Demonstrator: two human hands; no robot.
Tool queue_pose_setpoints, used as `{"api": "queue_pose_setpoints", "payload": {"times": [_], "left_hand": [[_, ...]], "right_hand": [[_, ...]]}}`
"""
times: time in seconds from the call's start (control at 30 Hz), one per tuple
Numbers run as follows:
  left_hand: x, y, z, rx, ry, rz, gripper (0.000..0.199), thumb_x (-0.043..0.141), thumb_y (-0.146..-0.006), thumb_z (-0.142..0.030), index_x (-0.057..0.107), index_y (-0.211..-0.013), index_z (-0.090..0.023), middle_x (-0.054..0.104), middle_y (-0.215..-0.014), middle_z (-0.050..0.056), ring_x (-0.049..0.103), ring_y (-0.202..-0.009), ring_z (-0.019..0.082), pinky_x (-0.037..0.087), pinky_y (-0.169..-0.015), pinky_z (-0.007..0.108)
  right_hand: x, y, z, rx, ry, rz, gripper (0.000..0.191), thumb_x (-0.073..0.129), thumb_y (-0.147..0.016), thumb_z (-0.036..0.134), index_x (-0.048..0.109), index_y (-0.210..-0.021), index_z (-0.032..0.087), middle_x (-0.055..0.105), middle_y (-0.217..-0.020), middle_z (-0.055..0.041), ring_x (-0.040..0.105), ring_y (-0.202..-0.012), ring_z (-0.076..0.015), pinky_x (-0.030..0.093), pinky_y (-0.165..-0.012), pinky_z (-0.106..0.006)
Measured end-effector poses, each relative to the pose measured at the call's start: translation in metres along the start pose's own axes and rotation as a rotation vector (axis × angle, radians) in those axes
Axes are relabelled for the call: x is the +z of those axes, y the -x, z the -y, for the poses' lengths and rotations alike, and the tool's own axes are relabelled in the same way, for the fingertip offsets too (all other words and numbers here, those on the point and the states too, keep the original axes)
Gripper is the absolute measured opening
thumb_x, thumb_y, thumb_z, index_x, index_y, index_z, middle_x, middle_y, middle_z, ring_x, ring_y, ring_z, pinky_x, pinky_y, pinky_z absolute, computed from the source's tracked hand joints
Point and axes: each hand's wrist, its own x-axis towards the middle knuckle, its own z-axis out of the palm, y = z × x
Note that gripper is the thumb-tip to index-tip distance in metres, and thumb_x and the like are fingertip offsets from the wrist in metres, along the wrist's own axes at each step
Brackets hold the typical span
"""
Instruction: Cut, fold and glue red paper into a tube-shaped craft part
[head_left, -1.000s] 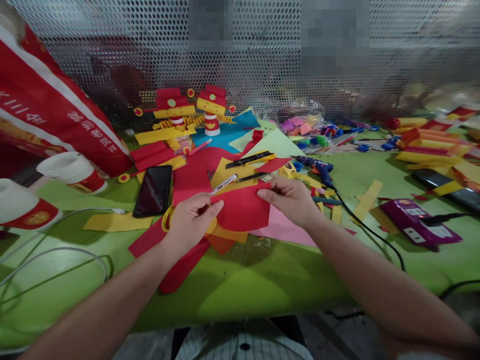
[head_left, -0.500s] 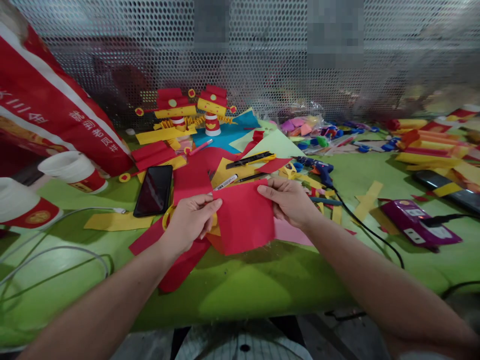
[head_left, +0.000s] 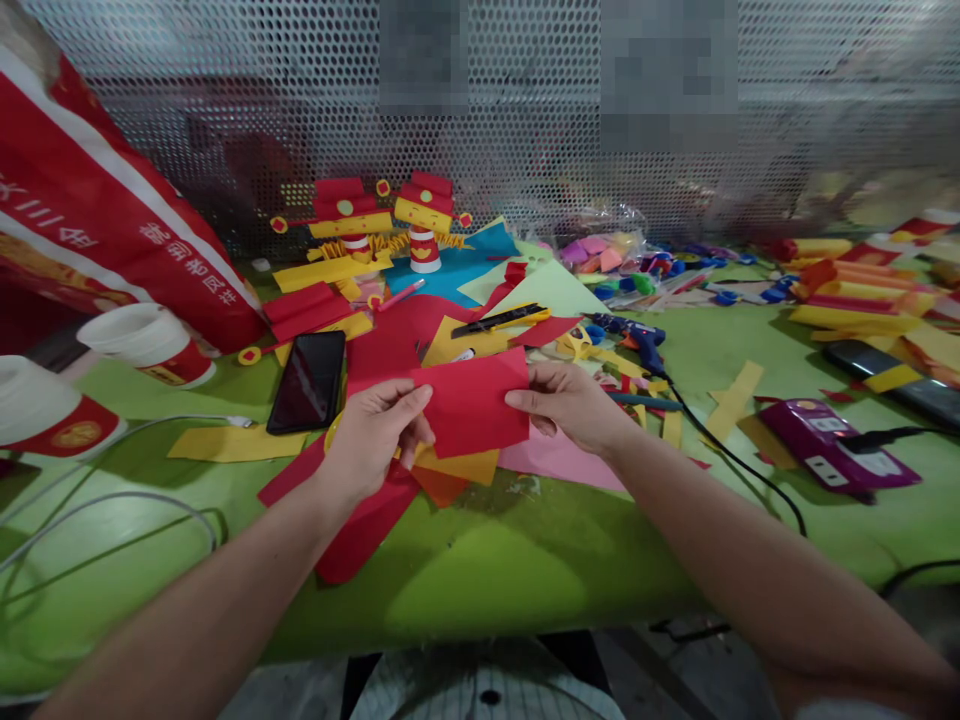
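Note:
A rectangular sheet of red paper (head_left: 476, 405) is stretched between my two hands, above the pile of coloured paper. My left hand (head_left: 382, 425) pinches its left edge between thumb and fingers. On the right edge, my right hand (head_left: 566, 405) grips it the same way, thumb in front. Beneath it show yellow and orange paper (head_left: 457, 467) and a pink sheet (head_left: 562, 465). A marker (head_left: 465, 355) behind the red sheet is mostly hidden. Further back lies a yellow and black utility knife (head_left: 502, 320).
A black phone (head_left: 307, 382) and paper cups (head_left: 146, 343) lie to the left. Two paper figures (head_left: 425, 235) stand at the back. On the right are a blue glue gun (head_left: 634, 335) with its cord and a purple power strip (head_left: 832, 450). A perforated metal panel (head_left: 525, 130) stands behind.
The red paper now shows a shorter face, its lower edge higher than before, baring the yellow, orange and pink paper below. My hands keep their pinch and have shifted slightly.

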Motion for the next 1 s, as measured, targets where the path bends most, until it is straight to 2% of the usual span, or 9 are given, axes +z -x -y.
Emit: {"api": "queue_pose_setpoints", "payload": {"times": [0.13, 0.27, 0.4, 0.57, 0.63, 0.77, 0.87, 0.93, 1.0], "left_hand": [[0.001, -0.001, 0.001, 0.042, 0.064, 0.026, 0.020, 0.071, -0.064, -0.032, 0.058, -0.072, -0.017, 0.066, -0.057, -0.001, 0.053, -0.036, 0.009, 0.044, -0.038, 0.021], [0.001, -0.002, 0.005, 0.091, 0.092, 0.058, 0.016, 0.070, -0.059, -0.017, 0.064, -0.074, -0.019, 0.065, -0.060, -0.004, 0.060, -0.050, 0.009, 0.050, -0.053, 0.021], [-0.003, -0.004, 0.008, 0.089, 0.028, 0.008, 0.021, 0.061, -0.055, -0.007, 0.069, -0.069, -0.020, 0.067, -0.066, -0.003, 0.059, -0.057, 0.008, 0.047, -0.052, 0.017], [-0.004, -0.006, 0.006, 0.046, 0.095, 0.035, 0.018, 0.060, -0.066, -0.026, 0.073, -0.075, -0.017, 0.070, -0.077, 0.006, 0.063, -0.072, 0.017, 0.051, -0.059, 0.027], [-0.002, -0.006, 0.008, 0.056, 0.036, 0.000, 0.021, 0.064, -0.066, -0.030, 0.073, -0.080, -0.017, 0.069, -0.075, 0.005, 0.062, -0.070, 0.016, 0.050, -0.057, 0.025], [0.001, -0.007, 0.011, 0.082, -0.065, -0.077, 0.026, 0.070, -0.059, -0.023, 0.072, -0.085, -0.019, 0.061, -0.067, -0.001, 0.055, -0.061, 0.009, 0.048, -0.052, 0.020], [0.002, -0.007, 0.011, 0.085, -0.023, -0.084, 0.039, 0.068, -0.058, -0.020, 0.069, -0.097, -0.021, 0.057, -0.068, -0.005, 0.053, -0.060, 0.007, 0.051, -0.053, 0.019], [0.001, -0.008, 0.010, 0.101, 0.000, -0.083, 0.047, 0.067, -0.059, -0.016, 0.065, -0.105, -0.023, 0.055, -0.066, -0.007, 0.054, -0.058, 0.005, 0.050, -0.054, 0.017], [0.001, -0.009, 0.009, 0.107, 0.018, -0.072, 0.054, 0.066, -0.060, -0.015, 0.061, -0.113, -0.023, 0.057, -0.064, -0.007, 0.056, -0.058, 0.005, 0.050, -0.055, 0.016]], "right_hand": [[0.001, -0.002, -0.004, -0.171, 0.057, -0.101, 0.018, 0.074, -0.061, 0.032, 0.067, -0.070, 0.019, 0.065, -0.065, 0.0006, 0.058, -0.055, -0.0094, 0.051, -0.054, -0.024], [0.002, -0.003, -0.010, -0.401, 0.195, -0.166, 0.009, 0.071, -0.064, 0.026, 0.067, -0.072, 0.021, 0.068, -0.090, -0.0051, 0.064, -0.085, -0.0160, 0.053, -0.075, -0.032], [0.000, -0.001, -0.012, -0.541, 0.361, -0.232, 0.005, 0.062, -0.072, 0.021, 0.066, -0.074, 0.022, 0.068, -0.097, -0.0077, 0.063, -0.091, -0.0173, 0.052, -0.078, -0.034], [-0.001, 0.002, -0.011, -0.631, 0.590, -0.299, 0.019, 0.051, -0.073, 0.012, 0.066, -0.074, 0.023, 0.069, -0.098, -0.0065, 0.063, -0.093, -0.0187, 0.051, -0.080, -0.037], [0.000, 0.002, -0.010, -0.652, 0.640, -0.301, 0.025, 0.046, -0.071, 0.008, 0.066, -0.073, 0.023, 0.069, -0.099, -0.0058, 0.063, -0.094, -0.0187, 0.051, -0.080, -0.037], [0.001, 0.004, -0.011, -0.670, 0.730, -0.281, 0.029, 0.043, -0.070, 0.007, 0.066, -0.075, 0.025, 0.067, -0.101, -0.0049, 0.062, -0.097, -0.0193, 0.050, -0.084, -0.039], [0.002, 0.005, -0.014, -0.700, 0.801, -0.281, 0.035, 0.045, -0.073, 0.008, 0.063, -0.097, 0.026, 0.058, -0.120, -0.0062, 0.054, -0.111, -0.0214, 0.047, -0.092, -0.042], [0.002, 0.006, -0.015, -0.716, 0.810, -0.327, 0.050, 0.047, -0.076, 0.010, 0.049, -0.122, 0.029, 0.040, -0.139, -0.0069, 0.047, -0.120, -0.0225, 0.046, -0.094, -0.041], [0.000, 0.005, -0.016, -0.703, 0.841, -0.370, 0.063, 0.047, -0.078, 0.010, 0.033, -0.135, 0.032, 0.022, -0.149, -0.0060, 0.043, -0.124, -0.0231, 0.047, -0.093, -0.040]]}}
